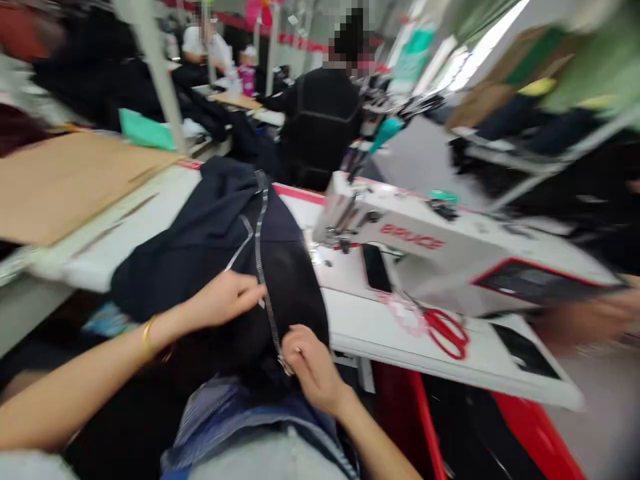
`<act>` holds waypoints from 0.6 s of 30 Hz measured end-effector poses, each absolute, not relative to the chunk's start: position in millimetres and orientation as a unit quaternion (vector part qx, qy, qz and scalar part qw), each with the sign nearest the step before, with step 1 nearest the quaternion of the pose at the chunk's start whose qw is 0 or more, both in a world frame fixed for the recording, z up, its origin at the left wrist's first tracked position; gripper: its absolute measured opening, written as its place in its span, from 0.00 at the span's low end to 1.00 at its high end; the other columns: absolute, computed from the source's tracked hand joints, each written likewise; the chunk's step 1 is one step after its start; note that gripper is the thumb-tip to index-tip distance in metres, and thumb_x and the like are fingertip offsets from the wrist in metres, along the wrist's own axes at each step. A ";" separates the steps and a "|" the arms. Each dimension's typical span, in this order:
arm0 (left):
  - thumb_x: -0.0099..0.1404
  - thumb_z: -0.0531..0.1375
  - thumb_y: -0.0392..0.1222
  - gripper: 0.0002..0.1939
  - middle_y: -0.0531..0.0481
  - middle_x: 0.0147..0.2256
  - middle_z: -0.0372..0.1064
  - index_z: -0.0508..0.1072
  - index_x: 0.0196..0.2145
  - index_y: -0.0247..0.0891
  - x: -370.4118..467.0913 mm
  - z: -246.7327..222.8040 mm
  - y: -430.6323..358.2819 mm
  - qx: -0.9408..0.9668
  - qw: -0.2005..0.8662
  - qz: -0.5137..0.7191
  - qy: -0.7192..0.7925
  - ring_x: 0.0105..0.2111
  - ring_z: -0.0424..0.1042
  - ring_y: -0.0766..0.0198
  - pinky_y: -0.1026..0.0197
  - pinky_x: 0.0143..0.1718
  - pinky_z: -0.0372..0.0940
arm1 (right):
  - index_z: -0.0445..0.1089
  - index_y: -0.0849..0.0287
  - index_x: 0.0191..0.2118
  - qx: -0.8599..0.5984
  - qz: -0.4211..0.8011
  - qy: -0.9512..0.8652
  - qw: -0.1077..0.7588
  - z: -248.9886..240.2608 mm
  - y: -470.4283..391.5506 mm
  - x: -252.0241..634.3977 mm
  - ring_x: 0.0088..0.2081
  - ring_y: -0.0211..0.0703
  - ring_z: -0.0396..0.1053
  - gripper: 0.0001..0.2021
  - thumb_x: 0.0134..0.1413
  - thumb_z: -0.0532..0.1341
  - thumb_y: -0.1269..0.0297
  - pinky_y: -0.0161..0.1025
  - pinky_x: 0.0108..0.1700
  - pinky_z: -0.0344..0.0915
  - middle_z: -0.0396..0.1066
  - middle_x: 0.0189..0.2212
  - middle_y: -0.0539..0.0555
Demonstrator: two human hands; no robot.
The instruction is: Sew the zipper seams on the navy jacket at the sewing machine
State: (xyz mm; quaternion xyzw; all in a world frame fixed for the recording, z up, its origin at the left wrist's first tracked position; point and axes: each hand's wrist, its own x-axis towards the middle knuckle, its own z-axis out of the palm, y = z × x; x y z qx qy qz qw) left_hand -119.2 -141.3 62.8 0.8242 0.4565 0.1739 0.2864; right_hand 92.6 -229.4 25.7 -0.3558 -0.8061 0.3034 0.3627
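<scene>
A dark navy garment (200, 233) with a silvery zipper (259, 247) running down it lies over the table's front edge and hangs toward my lap. My left hand (230, 297) is closed at the zipper's left side, pinching the cloth edge there. Lower down, my right hand (311, 367) has its fingers closed at the zipper's bottom end, by the metal slider. A white sewing machine (425, 247) stands just right of the garment.
Red scissors (447, 333), a dark phone (376, 268) and a black flat panel (525, 350) are on the white table (360, 327). Brown board (75, 180) lies at left. A person's blurred hand (585, 323) shows at far right. People sit behind.
</scene>
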 end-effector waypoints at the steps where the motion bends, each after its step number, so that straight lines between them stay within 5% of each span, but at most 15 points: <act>1: 0.60 0.46 0.51 0.22 0.54 0.19 0.61 0.61 0.16 0.37 -136.2 69.3 -133.5 0.813 0.277 0.189 0.477 0.21 0.60 0.68 0.65 0.26 0.56 | 0.60 0.57 0.29 -0.334 0.335 -0.834 0.283 29.7 -234.4 103.3 0.34 0.37 0.63 0.13 0.60 0.42 0.66 0.40 0.44 0.60 0.65 0.28 0.51; 4: 0.59 0.50 0.50 0.15 0.51 0.36 0.67 0.69 0.27 0.37 -196.0 80.9 -112.7 0.760 0.239 0.228 0.560 0.37 0.64 0.64 0.65 0.42 0.57 | 0.63 0.54 0.31 -0.350 0.375 -0.841 0.174 36.3 -227.6 138.2 0.38 0.38 0.65 0.09 0.59 0.48 0.64 0.36 0.42 0.62 0.67 0.34 0.52; 8: 0.64 0.42 0.52 0.27 0.38 0.54 0.54 0.60 0.49 0.27 -249.8 64.1 -95.7 0.617 0.184 0.265 0.718 0.54 0.51 0.51 0.52 0.54 0.46 | 0.61 0.57 0.44 -0.519 0.240 -0.784 0.242 33.1 -151.2 135.1 0.53 0.44 0.57 0.13 0.58 0.47 0.59 0.43 0.54 0.53 0.61 0.49 0.58; 11: 0.61 0.46 0.57 0.34 0.30 0.54 0.52 0.54 0.53 0.21 -230.2 35.2 -90.6 0.565 0.202 0.251 0.760 0.54 0.53 0.44 0.47 0.52 0.49 | 0.48 0.68 0.56 -0.594 0.183 -0.768 0.155 38.8 -82.8 87.6 0.58 0.49 0.48 0.27 0.56 0.48 0.55 0.46 0.57 0.49 0.49 0.57 0.67; 15: 0.56 0.53 0.50 0.28 0.39 0.47 0.63 0.59 0.51 0.32 -137.4 4.9 -108.7 0.681 0.195 0.233 0.666 0.47 0.63 0.50 0.51 0.48 0.57 | 0.46 0.75 0.57 -0.620 0.172 -0.758 0.104 51.2 -29.3 18.5 0.51 0.59 0.59 0.43 0.47 0.50 0.39 0.54 0.47 0.59 0.56 0.51 0.74; 18: 0.56 0.54 0.49 0.21 0.38 0.41 0.66 0.65 0.42 0.31 -75.0 0.7 -146.3 0.774 0.179 0.220 0.566 0.41 0.65 0.49 0.49 0.44 0.60 | 0.41 0.69 0.60 -0.619 0.169 -0.763 0.074 56.8 -29.2 -7.3 0.51 0.63 0.58 0.48 0.38 0.63 0.46 0.57 0.45 0.59 0.56 0.51 0.72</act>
